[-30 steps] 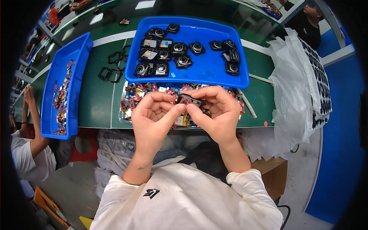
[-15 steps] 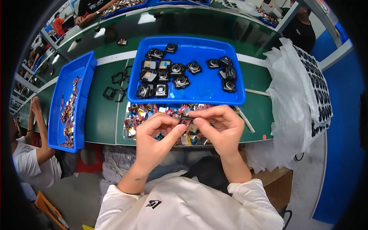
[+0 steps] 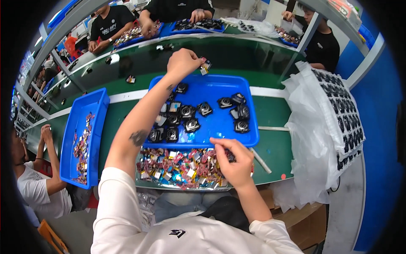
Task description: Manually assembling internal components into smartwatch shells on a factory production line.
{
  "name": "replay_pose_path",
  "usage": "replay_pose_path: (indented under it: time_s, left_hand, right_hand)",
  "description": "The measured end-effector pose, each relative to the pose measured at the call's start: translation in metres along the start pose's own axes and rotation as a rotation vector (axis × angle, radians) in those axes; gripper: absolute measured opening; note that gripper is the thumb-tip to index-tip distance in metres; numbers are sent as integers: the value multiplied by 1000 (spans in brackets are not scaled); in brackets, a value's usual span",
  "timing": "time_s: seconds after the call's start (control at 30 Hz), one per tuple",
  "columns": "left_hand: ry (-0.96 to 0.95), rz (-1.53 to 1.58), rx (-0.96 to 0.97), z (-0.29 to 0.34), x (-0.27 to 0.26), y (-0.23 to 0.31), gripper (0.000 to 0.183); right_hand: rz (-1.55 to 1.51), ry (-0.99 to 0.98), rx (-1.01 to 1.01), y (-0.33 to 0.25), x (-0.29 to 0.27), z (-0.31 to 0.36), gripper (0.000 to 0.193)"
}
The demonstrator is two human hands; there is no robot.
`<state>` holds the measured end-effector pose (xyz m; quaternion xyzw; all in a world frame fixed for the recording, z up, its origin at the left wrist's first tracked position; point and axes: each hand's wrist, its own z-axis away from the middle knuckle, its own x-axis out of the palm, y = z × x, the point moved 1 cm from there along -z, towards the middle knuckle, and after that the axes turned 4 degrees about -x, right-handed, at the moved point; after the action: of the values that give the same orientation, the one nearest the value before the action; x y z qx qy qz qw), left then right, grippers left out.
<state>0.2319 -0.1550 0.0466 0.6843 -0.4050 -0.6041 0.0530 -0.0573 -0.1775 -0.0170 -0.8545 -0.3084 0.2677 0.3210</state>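
Note:
My left hand (image 3: pixel 184 63) reaches far out past the blue tray (image 3: pixel 253 127), its fingers pinched on a small circuit-board module (image 3: pixel 205 66) with red, silver and yellow parts. The module hangs over the dark green belt, beyond the tray's far rim. Near the tray's front rim is my right hand (image 3: pixel 237 163), its fingers curled together; a dark bit shows by them, too hidden to name. Several black square housings with round centres (image 3: pixel 187 111) lie in the tray. Between the tray and me spreads a pile of small red, silver and yellow modules (image 3: pixel 182 169).
At the left stands a second blue tray (image 3: pixel 96 139) with similar modules. A stack of black parts (image 3: pixel 340 101) in white wrap stands at right. A pale rod (image 3: pixel 261 161) lies beside the pile. Co-workers sit left and across the belt (image 3: pixel 105 70), where one module (image 3: pixel 130 79) lies.
My hands were together over the pile, holding a small dark piece. Now my left arm has stretched forward over the tray with a module, and my right hand stays near the pile. The view has tilted up.

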Motion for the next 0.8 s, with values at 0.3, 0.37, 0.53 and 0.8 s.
replay_pose_path:
  time_s: [0.3,0.37,0.53,0.8]
  left_hand:
    - [-194,-148,-392,-71,81,-41,59]
    - [-185,-210,-340,-67,73,-40,59]
    - [-93,-24,228,-30,14,-45,31]
    - [-236,93,427,182,-77,-35,13]
  right_hand:
    - [-100,-59,-51,10,9,4,26]
    - [-94,-84,-60,8,8,3,27]
    - [-31,-147,-154,11,9,-1,30]
    - [-88,-171,-231,11,8,1,23]
